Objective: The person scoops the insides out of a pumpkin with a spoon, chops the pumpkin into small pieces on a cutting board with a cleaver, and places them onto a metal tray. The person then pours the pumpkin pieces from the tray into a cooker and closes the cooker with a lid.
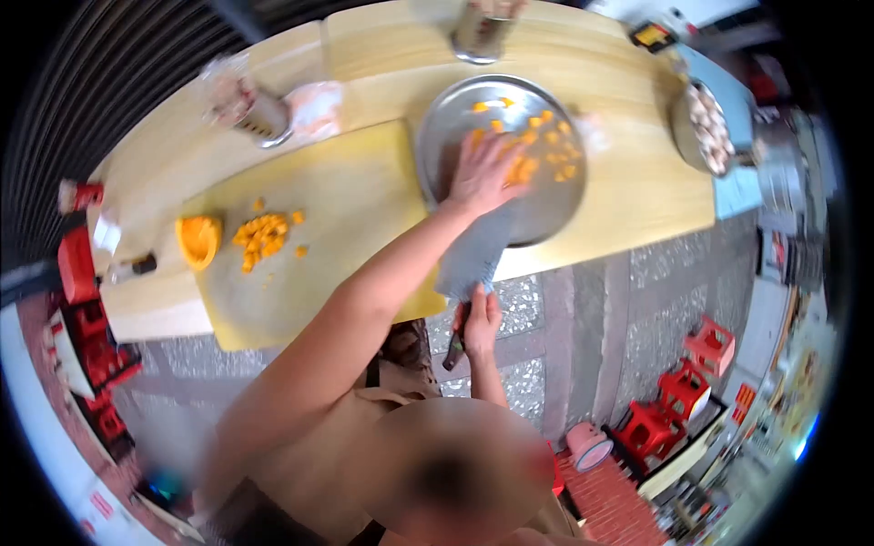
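Right grip (pixel 484 318) holds knife (pixel 477 250), left grip (pixel 487 173) spread over tray (pixel 546 215), upper centre; cubes (pixel 524 169) partly in, pile (pixel 260 238) and uncut chunk (pixel 198 241) remain, frame left.

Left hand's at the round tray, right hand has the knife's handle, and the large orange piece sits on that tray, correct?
No: the head view shows the large orange piece at the left edge of the yellow board, not on the round tray. The rest stands.
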`<act>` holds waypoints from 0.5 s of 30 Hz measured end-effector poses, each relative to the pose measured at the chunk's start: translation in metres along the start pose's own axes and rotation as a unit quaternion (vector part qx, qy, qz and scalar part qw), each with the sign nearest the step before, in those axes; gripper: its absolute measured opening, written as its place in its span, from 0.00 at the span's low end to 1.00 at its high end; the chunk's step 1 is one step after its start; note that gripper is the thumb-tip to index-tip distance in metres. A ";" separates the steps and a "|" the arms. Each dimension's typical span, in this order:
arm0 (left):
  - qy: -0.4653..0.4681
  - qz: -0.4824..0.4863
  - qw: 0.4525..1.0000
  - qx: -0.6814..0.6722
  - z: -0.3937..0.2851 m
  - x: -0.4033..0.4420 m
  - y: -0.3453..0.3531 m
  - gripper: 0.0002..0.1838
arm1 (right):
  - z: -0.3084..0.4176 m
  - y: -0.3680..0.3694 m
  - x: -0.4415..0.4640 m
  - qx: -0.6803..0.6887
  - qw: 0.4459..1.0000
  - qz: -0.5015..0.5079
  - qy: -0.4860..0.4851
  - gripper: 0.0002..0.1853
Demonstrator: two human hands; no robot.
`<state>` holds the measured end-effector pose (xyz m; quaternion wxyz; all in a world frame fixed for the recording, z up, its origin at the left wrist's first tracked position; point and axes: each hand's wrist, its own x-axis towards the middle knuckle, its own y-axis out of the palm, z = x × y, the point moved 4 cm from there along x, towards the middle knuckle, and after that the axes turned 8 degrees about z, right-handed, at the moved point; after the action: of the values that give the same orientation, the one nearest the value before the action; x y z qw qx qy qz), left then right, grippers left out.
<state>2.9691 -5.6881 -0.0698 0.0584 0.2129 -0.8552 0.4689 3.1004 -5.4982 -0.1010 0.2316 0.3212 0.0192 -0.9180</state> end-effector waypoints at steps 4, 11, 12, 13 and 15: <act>0.058 -0.060 0.995 -0.050 0.020 0.008 -0.006 0.16 | -0.029 0.001 -0.039 -0.021 0.998 0.055 -0.019 0.13; -0.072 -0.208 0.967 -0.125 0.092 -0.148 -0.113 0.16 | -0.063 0.073 -0.022 -0.140 0.982 0.129 -0.018 0.12; -0.137 -0.163 0.975 -0.056 0.103 -0.191 -0.139 0.23 | -0.074 0.085 -0.013 -0.142 0.980 0.136 -0.025 0.12; -0.155 -0.181 0.971 0.011 0.122 -0.241 -0.153 0.32 | -0.081 0.098 -0.005 -0.144 0.980 0.136 -0.025 0.12; -0.248 -0.148 0.955 0.060 0.158 -0.335 -0.172 0.44 | -0.091 0.120 0.011 -0.233 0.967 0.089 -0.045 0.13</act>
<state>3.3597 -5.7955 -0.1237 -0.0999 0.4499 -0.7720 0.4377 3.1983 -5.5929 -0.1656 0.3818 0.2176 0.1936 -0.8772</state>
